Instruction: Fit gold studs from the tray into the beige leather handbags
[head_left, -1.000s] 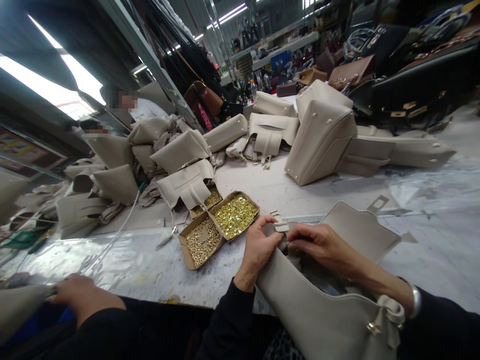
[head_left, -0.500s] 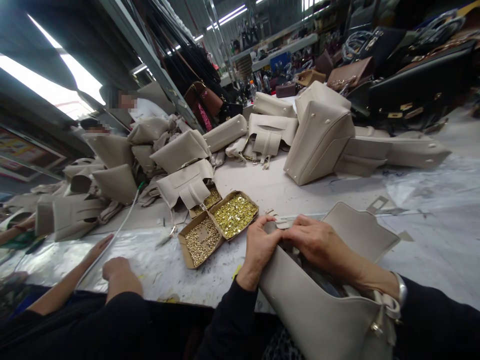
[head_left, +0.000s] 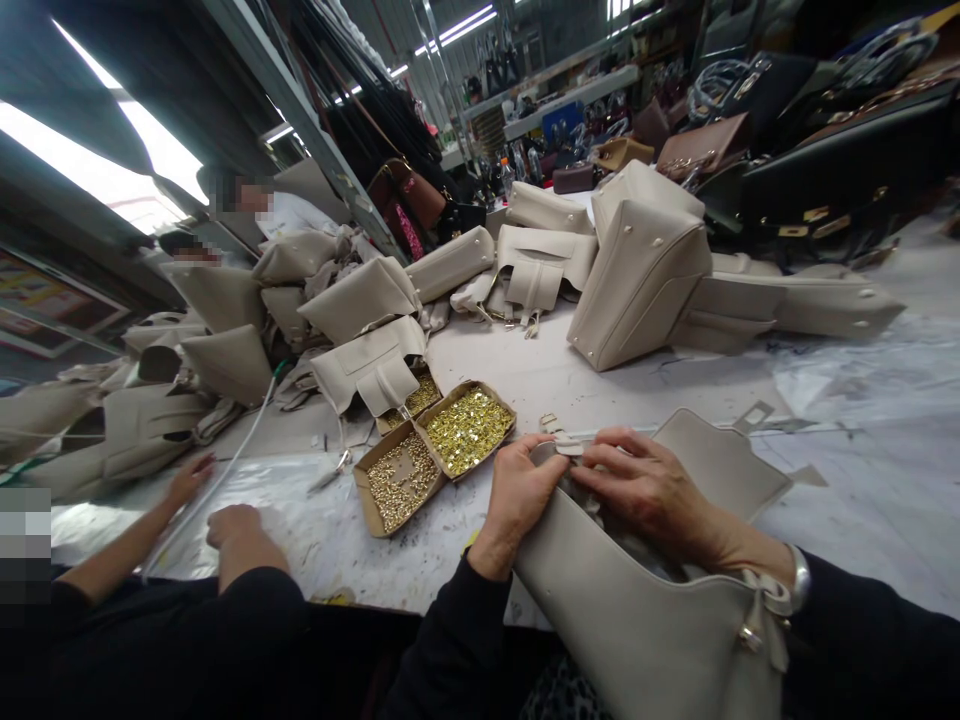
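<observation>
Left hand (head_left: 523, 492) pinching bag (head_left: 637, 610) edge, right hand (head_left: 649, 490) angled inward over opening, fingers bent, grip unclear.

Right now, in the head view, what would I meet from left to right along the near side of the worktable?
Co-worker's reaching hand, co-worker's fist, tray of gold studs, tray of flat gold pieces, left hand, right hand, silver bracelet.

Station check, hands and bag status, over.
Left hand gripping beige bag's upper edge; right hand at its opening, fingertips' contact unclear. Two hardware trays nearby, left of the bag. Co-worker's hands farther left.
</observation>
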